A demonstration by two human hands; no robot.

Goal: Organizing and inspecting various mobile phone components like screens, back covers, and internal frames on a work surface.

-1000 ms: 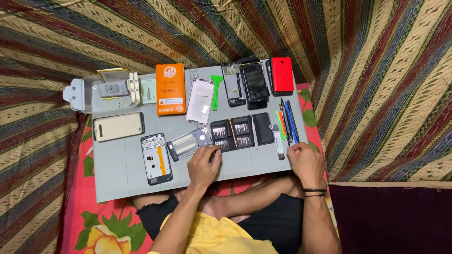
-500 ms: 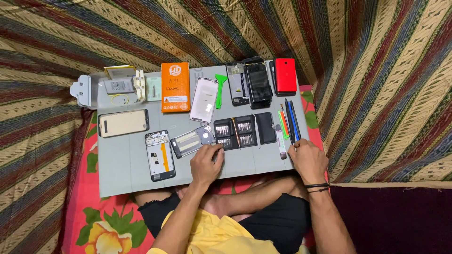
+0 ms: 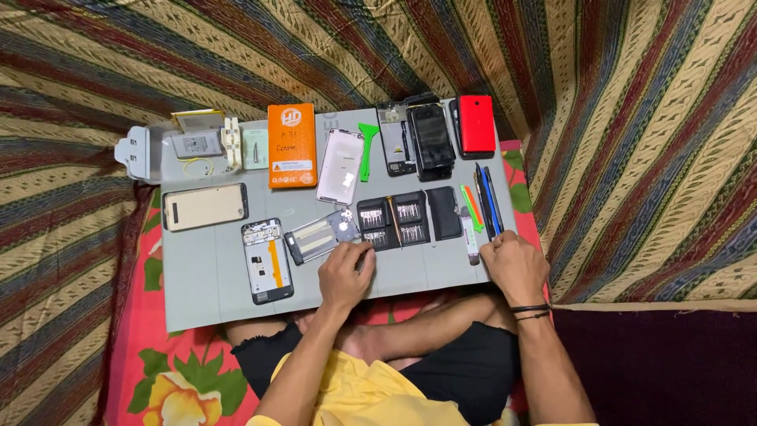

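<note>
Vs 1 s ago: hands barely move. Left hand (image 3: 344, 272) stays at centre-bottom, fingers curled on small phone part (image 3: 322, 235) beside bit case (image 3: 394, 220). Right hand (image 3: 514, 264) rests on grey desk (image 3: 197, 284) edge, loosely closed, holding nothing visible. Work hasn't advanced.
</note>
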